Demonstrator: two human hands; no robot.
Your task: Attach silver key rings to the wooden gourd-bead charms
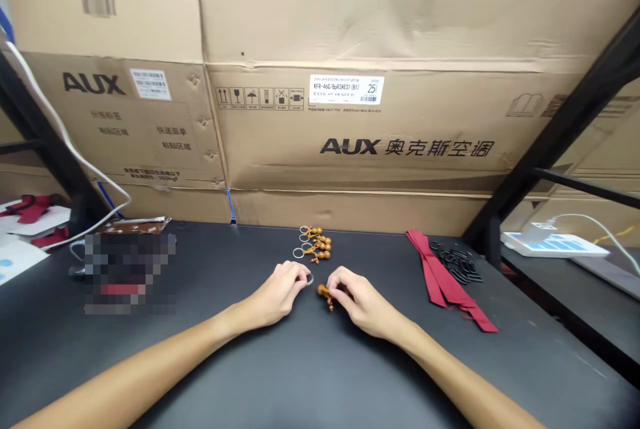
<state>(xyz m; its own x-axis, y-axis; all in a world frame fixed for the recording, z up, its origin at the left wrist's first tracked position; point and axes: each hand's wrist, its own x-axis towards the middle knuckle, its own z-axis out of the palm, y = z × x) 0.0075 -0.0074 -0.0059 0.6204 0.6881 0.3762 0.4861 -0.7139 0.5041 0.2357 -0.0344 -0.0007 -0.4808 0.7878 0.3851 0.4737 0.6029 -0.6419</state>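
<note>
On the black tabletop (310, 362) my left hand (281, 292) is curled with its fingertips pinched on a small metal key ring (309, 278). My right hand (359, 299) pinches the brown wooden gourd charm (325, 293) joined to that ring. Both hands rest on the table, a few centimetres apart. Just beyond them lies a small pile of several finished gourd keychains (315, 244) with silver rings.
A bundle of dark red ribbons (443, 276) lies to the right, with black flat pieces (457, 261) beside it. A blurred patch and a brown packet (131, 226) sit at left. Large cardboard boxes (350, 129) wall the back. A black frame post (555, 136) slants at right.
</note>
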